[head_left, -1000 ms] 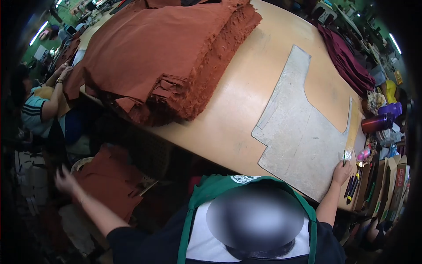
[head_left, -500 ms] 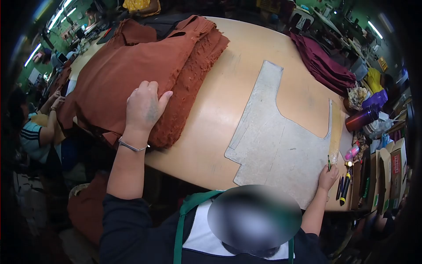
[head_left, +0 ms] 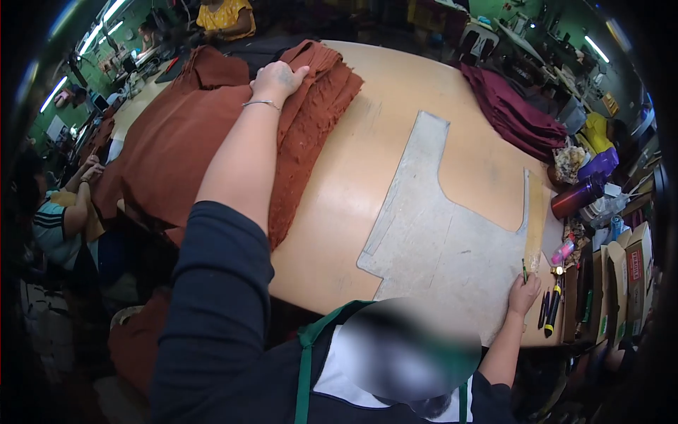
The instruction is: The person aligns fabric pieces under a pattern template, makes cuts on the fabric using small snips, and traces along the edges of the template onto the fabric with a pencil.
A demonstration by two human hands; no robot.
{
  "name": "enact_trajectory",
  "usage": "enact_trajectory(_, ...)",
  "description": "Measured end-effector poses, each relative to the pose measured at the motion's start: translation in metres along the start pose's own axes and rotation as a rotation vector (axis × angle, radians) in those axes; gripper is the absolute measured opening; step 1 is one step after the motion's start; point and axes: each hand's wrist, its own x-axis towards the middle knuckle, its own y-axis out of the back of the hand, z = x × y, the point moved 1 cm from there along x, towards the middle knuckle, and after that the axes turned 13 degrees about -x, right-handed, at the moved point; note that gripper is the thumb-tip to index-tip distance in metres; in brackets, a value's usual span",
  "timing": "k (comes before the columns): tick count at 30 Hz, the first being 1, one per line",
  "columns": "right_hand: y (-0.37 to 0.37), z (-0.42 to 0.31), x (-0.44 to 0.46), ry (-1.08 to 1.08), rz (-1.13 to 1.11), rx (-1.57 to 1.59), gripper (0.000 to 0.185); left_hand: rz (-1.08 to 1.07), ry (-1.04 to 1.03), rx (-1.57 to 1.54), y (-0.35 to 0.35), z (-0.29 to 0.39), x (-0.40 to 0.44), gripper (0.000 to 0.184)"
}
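My left hand (head_left: 277, 80) reaches to the far part of a thick stack of rust-red fabric (head_left: 191, 131), its thumb out to the right and its fingers bent down at the cloth; whether they grip a layer cannot be made out. At the right of the table, my right hand (head_left: 524, 293) is closed around a thin green and dark pen (head_left: 525, 270). It rests by the lower right edge of a large grey flat pattern piece (head_left: 438, 233), which has a strip of yellowish tape (head_left: 534, 219) along its right side.
Maroon fabric (head_left: 512, 109) lies at the far right edge. A dark red tumbler (head_left: 578, 196), a yellow and black cutter (head_left: 553, 311) and cardboard boxes (head_left: 628, 279) line the right side. A co-worker (head_left: 63, 219) is at the left; another person (head_left: 226, 20) is behind the stack.
My left hand has come up from the lower left, over the fabric stack, and on to its far part. The view has shifted. My right hand still holds the pen.
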Motion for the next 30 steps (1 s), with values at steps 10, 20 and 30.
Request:
enact_trajectory(10, 0.000, -0.001, 0.000, -0.020, -0.006, 0.008, 0.016, 0.165, -0.079, -0.596, -0.021, -0.062, 0.057, 0.031)
enact_trajectory(20, 0.000, 0.000, 0.001, -0.007, 0.010, -0.005, 0.016, 0.089, 0.304, -1.104, 0.002, -0.052, 0.052, 0.020)
enact_trajectory(30, -0.002, 0.000, 0.001, -0.022, 0.004, 0.009, 0.016, 0.005, 0.146, -1.050, 0.018, -0.052, 0.038, 0.036)
